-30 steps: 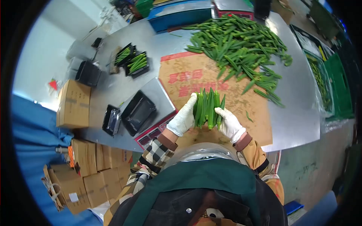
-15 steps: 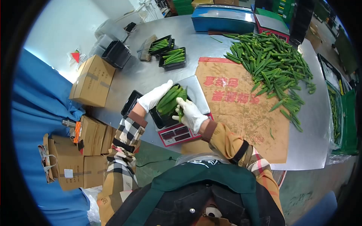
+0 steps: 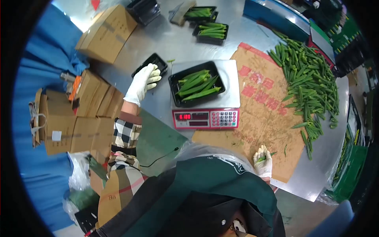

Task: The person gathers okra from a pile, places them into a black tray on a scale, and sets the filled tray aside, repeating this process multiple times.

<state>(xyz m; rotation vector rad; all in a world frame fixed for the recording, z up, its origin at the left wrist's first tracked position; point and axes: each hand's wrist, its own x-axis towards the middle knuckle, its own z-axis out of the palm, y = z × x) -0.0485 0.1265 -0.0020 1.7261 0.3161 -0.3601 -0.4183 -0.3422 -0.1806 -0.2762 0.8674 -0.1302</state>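
Observation:
My left hand (image 3: 143, 83), in a white glove, has its fingers stretched out beside a black tray (image 3: 157, 60) at the table's left edge. My right hand (image 3: 263, 162), gloved as well, is low over the cardboard with its fingers curled round a green okra pod (image 3: 260, 158). Between my hands, a black tray of okra (image 3: 197, 83) sits on the plate of a red-and-silver scale (image 3: 225, 118). Red digits are lit on the scale's display.
Loose okra (image 3: 308, 79) is heaped at the right, partly on a flattened cardboard sheet (image 3: 252, 106). Filled okra trays (image 3: 211, 31) and a brush (image 3: 181, 12) lie at the back. Cardboard boxes (image 3: 108, 33) stand at the left. A green crate (image 3: 351, 170) is at the far right.
Both hands have left the tray on the scale. My left hand has moved left towards the other tray; my right has moved right and towards me. The view has shifted too.

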